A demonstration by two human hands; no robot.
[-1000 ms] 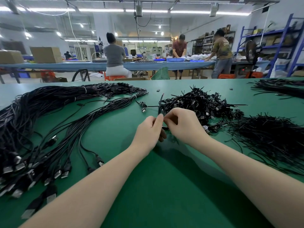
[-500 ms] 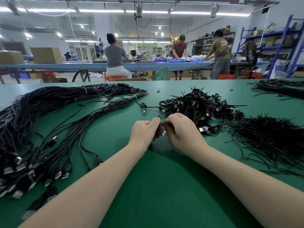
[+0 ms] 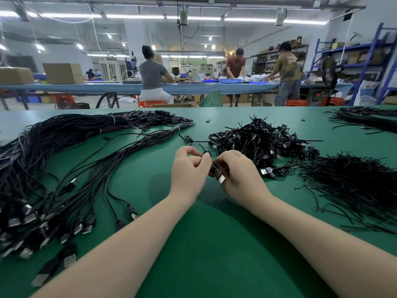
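Both my hands meet over the middle of the green table (image 3: pixel 193 244). Between them is a small coiled black USB cable (image 3: pixel 219 175), its metal plug pointing down toward me. My left hand (image 3: pixel 189 171) pinches the cable's upper part, where a thin black tie sticks up. My right hand (image 3: pixel 238 175) curls round the coil from the right. Most of the coil is hidden by my fingers.
A heap of coiled, tied cables (image 3: pixel 262 140) lies just beyond my hands. Long loose USB cables (image 3: pixel 53 168) spread over the left side. Piles of black ties (image 3: pixel 352 179) lie at the right and far right. Three people work at a blue bench (image 3: pixel 96 88) behind.
My hands have drawn back toward me from the heap, carrying the coiled cable. The plug has turned downward and my fingers have curled more tightly round it.
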